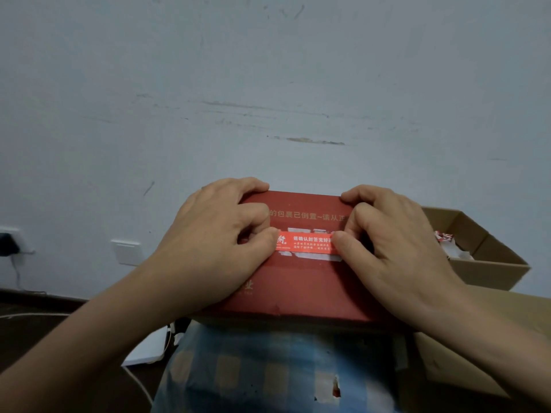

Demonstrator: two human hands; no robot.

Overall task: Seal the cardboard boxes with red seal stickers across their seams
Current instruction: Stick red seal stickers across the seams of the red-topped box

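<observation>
A red cardboard box [301,281] with pale printed characters rests on my lap over checked blue fabric. A red seal sticker [307,241] with white text lies across the box's top, over torn white remnants of older labels. My left hand [214,242] grips the box's left side, fingers hooked over the far edge, thumb pressing the sticker's left end. My right hand [393,248] holds the right side the same way, its thumb on the sticker's right end.
An open brown carton [489,269] with red-and-white paper scraps stands at the right, another brown box [477,353] below it. A scuffed pale wall is close ahead, with a wall socket [126,251] and a plugged charger [9,244] low at left. A white cable runs over the dark floor.
</observation>
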